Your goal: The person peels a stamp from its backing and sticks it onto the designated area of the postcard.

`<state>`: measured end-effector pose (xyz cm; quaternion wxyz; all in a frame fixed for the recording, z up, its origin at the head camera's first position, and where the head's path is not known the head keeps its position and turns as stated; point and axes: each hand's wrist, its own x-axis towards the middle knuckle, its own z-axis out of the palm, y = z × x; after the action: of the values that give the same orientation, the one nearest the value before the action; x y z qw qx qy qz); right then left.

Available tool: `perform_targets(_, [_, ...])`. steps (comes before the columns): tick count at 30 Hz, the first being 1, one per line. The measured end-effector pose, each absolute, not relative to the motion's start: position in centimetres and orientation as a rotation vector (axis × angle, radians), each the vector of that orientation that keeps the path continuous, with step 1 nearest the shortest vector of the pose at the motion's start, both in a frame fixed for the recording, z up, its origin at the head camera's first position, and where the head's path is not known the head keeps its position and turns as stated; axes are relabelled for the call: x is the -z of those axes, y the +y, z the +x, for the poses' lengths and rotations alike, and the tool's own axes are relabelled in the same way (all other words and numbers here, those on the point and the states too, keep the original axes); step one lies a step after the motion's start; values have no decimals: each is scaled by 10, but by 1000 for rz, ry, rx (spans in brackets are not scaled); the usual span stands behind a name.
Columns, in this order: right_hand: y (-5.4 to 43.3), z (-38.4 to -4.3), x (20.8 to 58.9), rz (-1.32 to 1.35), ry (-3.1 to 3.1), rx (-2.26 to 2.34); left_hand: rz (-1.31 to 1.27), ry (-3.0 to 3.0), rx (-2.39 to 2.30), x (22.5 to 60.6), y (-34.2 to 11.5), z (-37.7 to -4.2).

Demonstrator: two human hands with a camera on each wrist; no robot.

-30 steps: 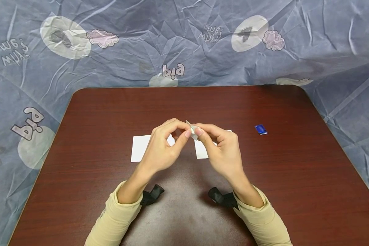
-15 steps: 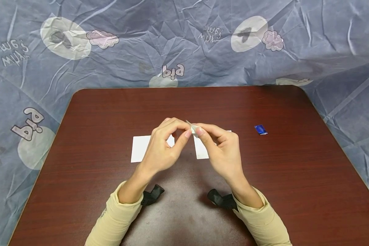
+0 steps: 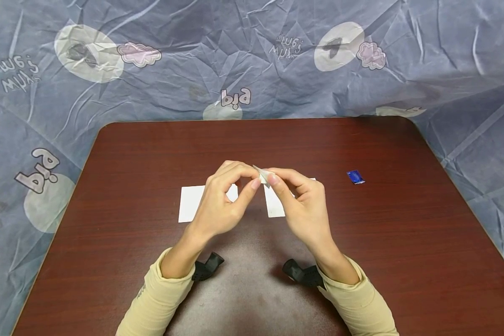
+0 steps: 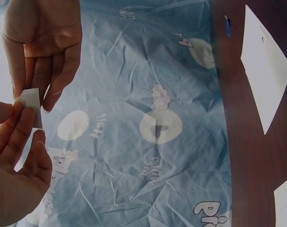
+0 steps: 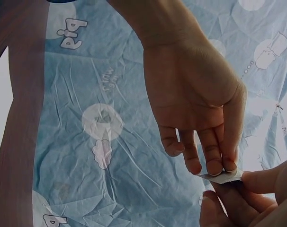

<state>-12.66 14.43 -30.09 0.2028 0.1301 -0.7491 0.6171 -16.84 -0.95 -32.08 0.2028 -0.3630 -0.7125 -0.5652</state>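
Note:
My left hand (image 3: 221, 203) and right hand (image 3: 305, 210) meet above the middle of the table, fingertip to fingertip. Between them is a small white sachet (image 3: 263, 175), pinched by the thumb and fingers of each hand. In the left wrist view the sachet (image 4: 31, 100) shows a serrated edge. The right wrist view has the same sachet (image 5: 223, 177) tilted, partly covered by fingertips. Below the hands, a white card (image 3: 191, 203) lies on the left and another white card (image 3: 275, 203) on the right, both partly hidden by the hands.
A small blue sachet (image 3: 355, 177) lies on the brown table (image 3: 403, 233) to the right. Black wrist mounts (image 3: 209, 266) stick out from the cuffs. A wrinkled blue-grey printed cloth (image 3: 172, 93) hangs behind the table.
Both hands stay almost in place with the sachet between them. The sachet has turned slightly between the fingertips.

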Motion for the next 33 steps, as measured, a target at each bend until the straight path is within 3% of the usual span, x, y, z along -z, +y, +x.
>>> perform_targets(33, [145, -130, 303, 408, -2011, -1856, -1000, -1997, 1544, 320, -11, -168])
